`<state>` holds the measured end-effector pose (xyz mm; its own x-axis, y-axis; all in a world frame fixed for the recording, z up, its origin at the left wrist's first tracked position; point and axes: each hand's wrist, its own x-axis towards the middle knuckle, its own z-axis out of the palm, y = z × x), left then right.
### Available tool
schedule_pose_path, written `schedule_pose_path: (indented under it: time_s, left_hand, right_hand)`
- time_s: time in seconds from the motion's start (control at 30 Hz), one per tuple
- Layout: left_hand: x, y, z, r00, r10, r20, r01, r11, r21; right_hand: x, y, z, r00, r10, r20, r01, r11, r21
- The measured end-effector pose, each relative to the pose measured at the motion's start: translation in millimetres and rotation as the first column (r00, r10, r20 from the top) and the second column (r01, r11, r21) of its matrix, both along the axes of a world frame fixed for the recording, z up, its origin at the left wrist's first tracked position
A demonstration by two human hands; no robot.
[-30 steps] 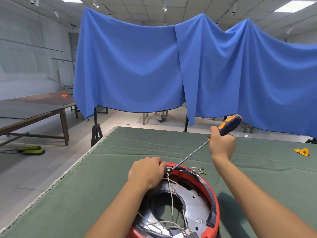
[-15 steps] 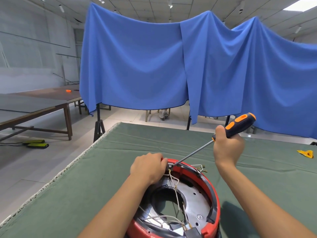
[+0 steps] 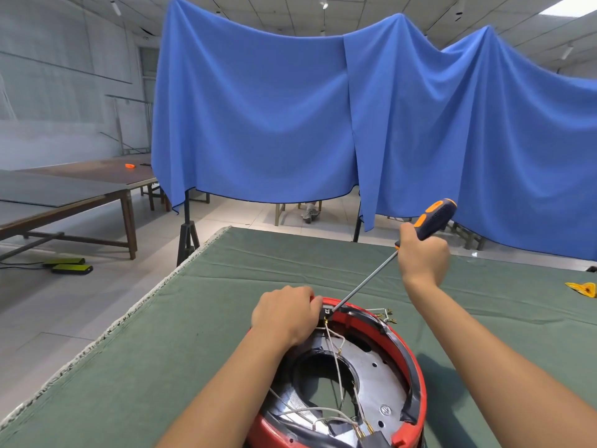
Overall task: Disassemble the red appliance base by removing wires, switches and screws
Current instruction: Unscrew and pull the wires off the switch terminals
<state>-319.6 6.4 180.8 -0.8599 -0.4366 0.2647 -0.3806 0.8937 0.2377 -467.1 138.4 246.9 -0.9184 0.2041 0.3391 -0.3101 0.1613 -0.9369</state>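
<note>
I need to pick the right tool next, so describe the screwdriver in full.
The screwdriver has a dark handle with orange patches and a long, thin metal shaft. The right hand grips the handle. It slants down and to the left, its tip at a small black part on the far rim of the red base.

A wide green felt cloth (image 3: pixel 226 334) covers the work table, and its pale frayed edge runs along the left side. Behind the table, a large blue fabric sheet (image 3: pixel 258 118) hangs in folds over black metal stands (image 3: pixel 187 234). At the left there is a long dark wooden table (image 3: pixel 74 189) with a small orange object (image 3: pixel 130 165) on it. Under that table, two flat black and yellow-green devices (image 3: pixel 69 266) lie on the grey tiled floor. A small yellow crumpled piece (image 3: pixel 583 289) lies on the green cloth at the far right.
</note>
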Motion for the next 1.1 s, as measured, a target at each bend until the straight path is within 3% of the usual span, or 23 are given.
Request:
schedule_pose_path:
  time_s: [0.23,0.57,0.67,0.77,0.93,1.0,1.1]
  left_hand:
    - [1,0,1,1.000,-0.002,-0.003,0.002,1.000,0.015]
    - [1,0,0,1.000,0.000,-0.004,0.000,1.000,0.001]
    - [0,-1,1,1.000,0.005,-0.001,-0.005,1.000,-0.002]
    - [0,-1,-1,1.000,0.007,-0.001,-0.007,1.000,0.002]
    - [-1,-1,1,1.000,-0.003,-0.008,0.003,1.000,-0.002]
    - [0,-1,1,1.000,-0.001,-0.013,0.001,1.000,0.000]
    - [1,-1,-1,1.000,0.001,-0.016,-0.001,1.000,-0.002]
  right_hand:
    - [18,13,-11,0.997,-0.020,-0.072,-0.003,0.955,-0.297]
    - [46,22,-20,0.952,-0.006,-0.305,-0.108,0.928,-0.356]
    - [48,31,-17,0.939,0.103,-0.329,-0.194,0.947,-0.256]
    - [47,41,-4,0.900,0.237,-0.366,-0.272,0.961,-0.046]
    - [50,46,23,0.737,0.574,-0.357,-0.492,0.817,0.300]
    - [47,42,26,0.738,0.593,-0.322,-0.511,0.803,0.308]
    - [38,31,22,0.835,0.464,-0.295,-0.430,0.886,0.176]
